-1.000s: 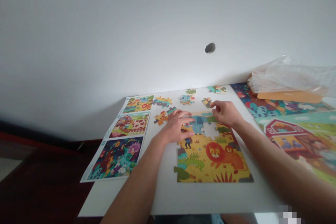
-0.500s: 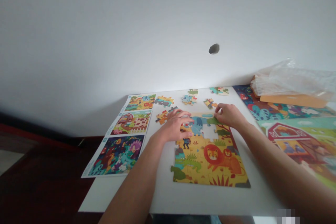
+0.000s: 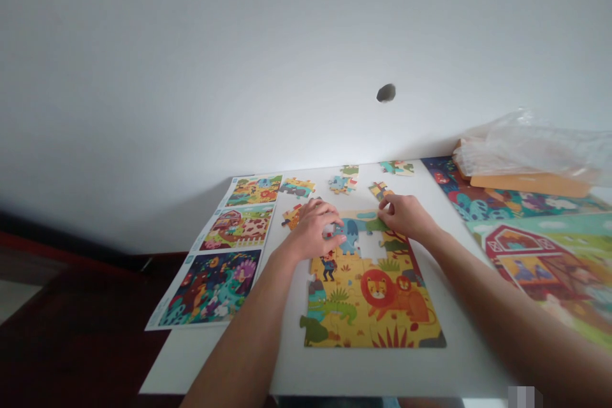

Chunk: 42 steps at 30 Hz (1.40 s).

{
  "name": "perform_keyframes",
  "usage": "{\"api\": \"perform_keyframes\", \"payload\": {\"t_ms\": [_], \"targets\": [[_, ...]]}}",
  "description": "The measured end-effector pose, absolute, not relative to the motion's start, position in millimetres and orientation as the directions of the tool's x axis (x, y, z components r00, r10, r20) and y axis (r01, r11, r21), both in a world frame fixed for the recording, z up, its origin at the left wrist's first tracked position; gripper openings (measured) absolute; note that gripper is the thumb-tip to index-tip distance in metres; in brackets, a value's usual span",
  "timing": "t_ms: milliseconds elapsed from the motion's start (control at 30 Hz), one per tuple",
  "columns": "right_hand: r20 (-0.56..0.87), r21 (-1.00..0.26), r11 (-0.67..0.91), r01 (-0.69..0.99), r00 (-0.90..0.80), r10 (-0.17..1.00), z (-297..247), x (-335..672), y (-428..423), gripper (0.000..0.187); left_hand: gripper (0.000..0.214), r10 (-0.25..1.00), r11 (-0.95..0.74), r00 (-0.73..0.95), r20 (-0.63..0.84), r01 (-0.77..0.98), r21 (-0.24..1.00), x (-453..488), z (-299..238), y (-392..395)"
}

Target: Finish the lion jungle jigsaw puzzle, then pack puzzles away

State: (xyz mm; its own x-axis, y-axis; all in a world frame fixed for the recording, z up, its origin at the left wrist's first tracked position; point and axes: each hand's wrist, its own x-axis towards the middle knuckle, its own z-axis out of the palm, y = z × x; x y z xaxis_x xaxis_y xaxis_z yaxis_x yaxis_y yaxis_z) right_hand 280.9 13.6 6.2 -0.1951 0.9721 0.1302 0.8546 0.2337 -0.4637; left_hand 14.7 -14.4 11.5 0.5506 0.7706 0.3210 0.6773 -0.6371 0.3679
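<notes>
Working over a jigsaw puzzle (image 3: 373, 312) lying flat mid-bench (image 3: 224, 363), the left hand (image 3: 313, 229) is curling down onto the upper left of the picture, fingertips at the blue elephant (image 3: 348, 236), and the right hand (image 3: 406, 217) is pressing in at the top edge, thumb and fingers bunched close together. Neither hand is clearly gripping a loose piece; the fingers hide what is under them, so I can't tell. A gap (image 3: 370, 245) is showing white bench just between the hands, below the top row. Loose pieces (image 3: 340, 183) are lying in small clusters beyond the puzzle, one (image 3: 380, 190) just past the right hand and another (image 3: 292, 217) just beside the left hand. Three printed picture sheets (image 3: 210, 287) are lying in a column left of the puzzle, and a large farm puzzle sheet (image 3: 540, 255) is sitting at the right, with a plastic bag (image 3: 526, 150) on cardboard (image 3: 530, 183) beyond. Handling tip: keeping fingertips flat on neighbouring pieces stops the joined rows from sliding while edges are being lined up and tabs seated.
</notes>
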Motion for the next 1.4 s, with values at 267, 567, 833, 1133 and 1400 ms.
{"api": "perform_keyframes", "payload": {"t_ms": [267, 567, 833, 1133, 1400], "targets": [[0.197, -0.562, 0.283, 0.777, -0.207, 0.958, 4, 276, 13, 0.016, 0.033, 0.799, -0.571, 0.445, 0.405, 0.772, 0.279, 24, 3, -11], [0.235, -0.663, 0.236, 0.711, -0.101, 0.967, -3, 274, 14, 0.018, 0.044, 0.885, -0.359, 0.269, 0.38, 0.914, 0.19, 36, 3, 41], [0.238, -0.684, 0.192, 0.704, -0.033, 0.971, -4, 273, 14, 0.02, 0.041, 0.967, -0.232, 0.208, 0.147, 0.956, 0.178, 47, 15, 97], [0.25, -0.698, 0.222, 0.681, -0.058, 0.966, 2, 271, 11, 0.022, 0.06, 0.869, -0.423, 0.227, 0.439, 0.802, 0.422, 41, 18, 47], [0.235, -0.817, 0.351, 0.457, -0.292, 0.927, 15, 265, -2, 0.029, 0.061, 0.833, -0.461, 0.452, 0.32, 0.244, 0.853, 50, 2, -21]]}}
